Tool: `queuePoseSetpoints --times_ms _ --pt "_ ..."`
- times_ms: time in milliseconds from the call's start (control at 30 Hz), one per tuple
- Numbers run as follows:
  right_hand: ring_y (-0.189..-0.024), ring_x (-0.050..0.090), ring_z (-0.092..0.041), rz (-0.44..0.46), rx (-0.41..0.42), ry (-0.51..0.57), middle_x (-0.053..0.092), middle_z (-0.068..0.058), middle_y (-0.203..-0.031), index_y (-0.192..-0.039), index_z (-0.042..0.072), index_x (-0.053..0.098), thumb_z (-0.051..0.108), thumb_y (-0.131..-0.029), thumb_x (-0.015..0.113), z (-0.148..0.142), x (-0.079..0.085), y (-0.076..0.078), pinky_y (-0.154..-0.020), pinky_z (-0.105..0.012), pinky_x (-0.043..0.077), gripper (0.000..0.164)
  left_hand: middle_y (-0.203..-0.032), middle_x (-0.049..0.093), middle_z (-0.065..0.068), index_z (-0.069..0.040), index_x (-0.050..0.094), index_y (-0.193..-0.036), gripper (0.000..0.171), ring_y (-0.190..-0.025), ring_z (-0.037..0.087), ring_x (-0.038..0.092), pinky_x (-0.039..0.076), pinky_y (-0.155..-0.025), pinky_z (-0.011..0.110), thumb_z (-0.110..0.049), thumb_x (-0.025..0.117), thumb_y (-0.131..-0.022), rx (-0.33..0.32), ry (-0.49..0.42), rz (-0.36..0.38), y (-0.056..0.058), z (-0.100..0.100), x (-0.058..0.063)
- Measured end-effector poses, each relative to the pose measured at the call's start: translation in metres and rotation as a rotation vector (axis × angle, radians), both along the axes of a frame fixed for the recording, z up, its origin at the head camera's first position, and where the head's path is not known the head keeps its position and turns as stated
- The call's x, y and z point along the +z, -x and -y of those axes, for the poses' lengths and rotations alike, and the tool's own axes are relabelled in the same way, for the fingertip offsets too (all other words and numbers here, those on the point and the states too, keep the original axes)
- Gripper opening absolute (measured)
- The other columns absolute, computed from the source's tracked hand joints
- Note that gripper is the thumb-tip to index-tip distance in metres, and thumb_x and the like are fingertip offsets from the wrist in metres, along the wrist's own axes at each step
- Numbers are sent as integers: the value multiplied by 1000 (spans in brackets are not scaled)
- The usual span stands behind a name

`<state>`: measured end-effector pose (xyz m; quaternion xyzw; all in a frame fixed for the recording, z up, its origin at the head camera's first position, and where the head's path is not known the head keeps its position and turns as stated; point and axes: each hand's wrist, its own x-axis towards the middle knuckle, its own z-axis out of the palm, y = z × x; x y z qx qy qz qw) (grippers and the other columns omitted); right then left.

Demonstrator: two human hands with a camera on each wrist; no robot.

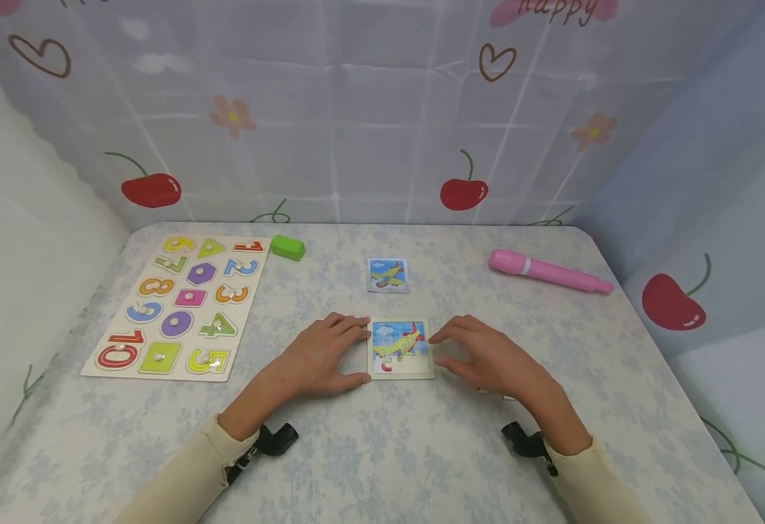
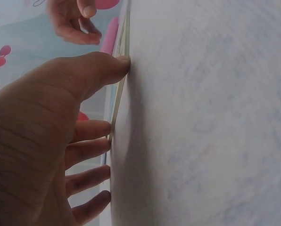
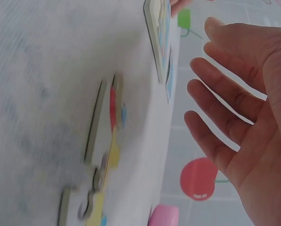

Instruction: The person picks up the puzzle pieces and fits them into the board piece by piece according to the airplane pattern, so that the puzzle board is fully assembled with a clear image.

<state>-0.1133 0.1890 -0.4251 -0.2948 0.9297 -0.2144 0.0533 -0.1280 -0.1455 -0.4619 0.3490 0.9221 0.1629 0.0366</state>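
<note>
A small jigsaw tray with an airplane picture lies flat before me; pieces fill its upper part, while a strip at the lower right shows bare. My left hand touches the tray's left edge with thumb and fingertips, fingers extended, also seen in the left wrist view. Just off the tray's right edge, my right hand hovers with relaxed fingers and nothing in its grasp. Below it, loose jigsaw pieces lie on the table, mostly hidden by that hand in the head view. Behind the tray is a matching airplane picture card.
On the left lies a number-and-shape peg board, with a green block by its top corner. A pink pen-shaped stick rests at the back right. Patterned curtains border the table.
</note>
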Motion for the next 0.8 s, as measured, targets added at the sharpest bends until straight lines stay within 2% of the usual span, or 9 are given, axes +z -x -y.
queuePoseSetpoints --times_ms 233,433,600,800 --pt "-118 65 -26 51 -60 49 69 -3 -129 -130 14 75 18 -97 83 -23 0 -7 -88 -42 61 33 -165 49 6 -11 61 -151 72 -145 28 49 48 -112 52 -54 77 -95 4 -11 14 -1 0 2" --pt "-117 68 -24 48 -77 45 73 2 -123 -130 13 76 16 -96 83 -40 -3 -14 -97 -49 58 34 -166 48 5 -12 61 -151 72 -145 29 49 48 -111 52 -54 77 -95 5 -10 22 -2 -1 1" --pt "-116 68 -23 45 -84 27 73 4 -121 -128 14 76 19 -95 85 -50 -4 -19 -96 -48 58 34 -165 49 6 -12 62 -150 71 -144 29 49 48 -111 53 -53 78 -95 8 -17 10 -2 -1 1" --pt "-114 66 -17 87 -133 -23 71 9 -117 -126 18 78 29 -92 88 -61 -8 -26 -97 -46 58 37 -166 48 5 -12 62 -150 72 -144 30 49 48 -111 53 -54 79 -94 11 -15 14 -1 -2 0"
